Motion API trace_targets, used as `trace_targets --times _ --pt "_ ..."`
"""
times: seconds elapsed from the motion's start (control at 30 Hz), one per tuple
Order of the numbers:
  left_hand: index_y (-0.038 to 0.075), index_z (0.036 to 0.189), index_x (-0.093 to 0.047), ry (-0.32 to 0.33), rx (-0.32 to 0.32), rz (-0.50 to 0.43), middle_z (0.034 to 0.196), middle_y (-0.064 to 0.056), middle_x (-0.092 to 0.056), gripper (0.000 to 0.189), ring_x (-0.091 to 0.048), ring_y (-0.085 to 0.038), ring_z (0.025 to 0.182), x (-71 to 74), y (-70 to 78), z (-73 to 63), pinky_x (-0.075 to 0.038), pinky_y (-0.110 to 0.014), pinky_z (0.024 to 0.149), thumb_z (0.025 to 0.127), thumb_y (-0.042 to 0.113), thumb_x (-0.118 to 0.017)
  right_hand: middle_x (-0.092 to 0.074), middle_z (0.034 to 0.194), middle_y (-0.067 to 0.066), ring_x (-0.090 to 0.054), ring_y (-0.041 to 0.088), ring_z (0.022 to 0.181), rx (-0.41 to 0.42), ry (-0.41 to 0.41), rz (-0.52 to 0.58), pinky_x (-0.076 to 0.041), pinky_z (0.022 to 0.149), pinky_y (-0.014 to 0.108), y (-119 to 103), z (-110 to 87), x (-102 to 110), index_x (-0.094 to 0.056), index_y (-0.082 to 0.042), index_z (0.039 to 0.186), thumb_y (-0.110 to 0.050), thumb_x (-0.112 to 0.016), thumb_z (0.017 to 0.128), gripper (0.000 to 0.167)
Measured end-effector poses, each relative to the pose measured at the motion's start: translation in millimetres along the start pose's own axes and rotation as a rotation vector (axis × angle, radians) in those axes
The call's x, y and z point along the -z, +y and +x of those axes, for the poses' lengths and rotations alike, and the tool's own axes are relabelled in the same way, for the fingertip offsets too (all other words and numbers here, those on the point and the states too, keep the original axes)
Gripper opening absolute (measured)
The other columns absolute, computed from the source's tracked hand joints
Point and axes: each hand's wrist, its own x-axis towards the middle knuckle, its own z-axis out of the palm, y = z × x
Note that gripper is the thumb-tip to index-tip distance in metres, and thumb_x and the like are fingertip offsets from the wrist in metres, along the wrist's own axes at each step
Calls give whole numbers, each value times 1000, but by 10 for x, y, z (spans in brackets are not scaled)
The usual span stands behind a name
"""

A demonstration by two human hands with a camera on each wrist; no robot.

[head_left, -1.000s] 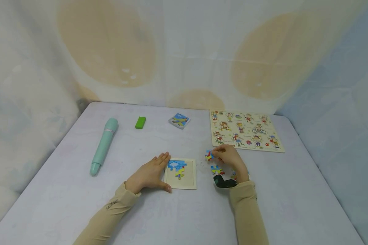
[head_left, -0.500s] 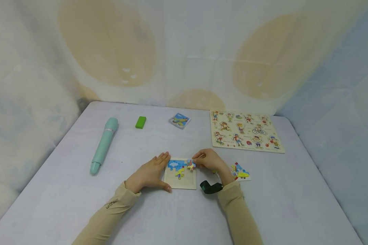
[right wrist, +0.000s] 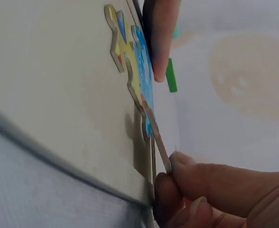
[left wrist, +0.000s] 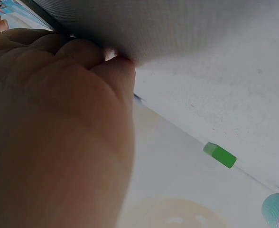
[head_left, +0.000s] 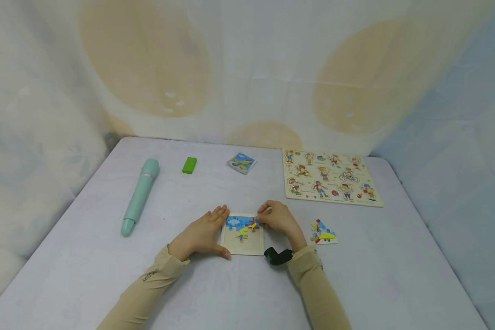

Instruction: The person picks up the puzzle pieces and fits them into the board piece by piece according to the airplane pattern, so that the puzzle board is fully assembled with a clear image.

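A small wooden puzzle tray (head_left: 243, 247) lies at the middle front of the table. Joined blue sky and yellow jigsaw pieces (head_left: 239, 222) fill part of its upper area. My left hand (head_left: 202, 233) rests along the tray's left edge with its fingers stretched out. At the tray's upper right, my right hand (head_left: 278, 217) pinches a jigsaw piece (right wrist: 157, 137) between thumb and finger. In the right wrist view that piece is tilted, one end against the laid pieces. Several loose jigsaw pieces (head_left: 323, 233) lie right of the right hand.
A wooden board with sports figures (head_left: 332, 176) lies at the back right. Farther back are a square picture card (head_left: 241, 162) and a green block (head_left: 189, 165). A mint-green microphone-shaped object (head_left: 140, 197) lies at the left. Fabric walls surround the table.
My right hand has carried a jigsaw piece left from the loose pieces to the tray's upper right, where the piece now meets the laid ones. The left hand has stayed in place.
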Motion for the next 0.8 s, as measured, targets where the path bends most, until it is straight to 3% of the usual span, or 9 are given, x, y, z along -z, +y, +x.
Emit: trace_targets --times 0.43,0.63,0.8 --pt "-4 151 -24 5 -9 12 160 -18 -21 126 -18 -32 150 -9 -8 0 -22 -49 122 62 66 -79 -68 78 8 -57 14 62 19 120 -121 -42 51 22 -90 -50 -101 -62 -6 94 -12 -73 83 17" --pt "-4 151 -24 11 -10 9 160 -19 -21 126 -19 -33 150 6 -1 -13 -22 -49 121 62 64 -80 -67 80 7 -55 17 65 11 166 -203 -40 52 23 -101 -53 -136 -61 -7 92 -19 -77 81 23" --pt "-4 151 -25 20 -12 2 160 -19 -22 125 -19 -33 150 5 18 -19 -23 -49 121 62 64 -81 -67 85 8 -55 17 68 27 141 -212 -40 54 24 -59 -62 -123 -63 -7 92 -23 -76 82 23"
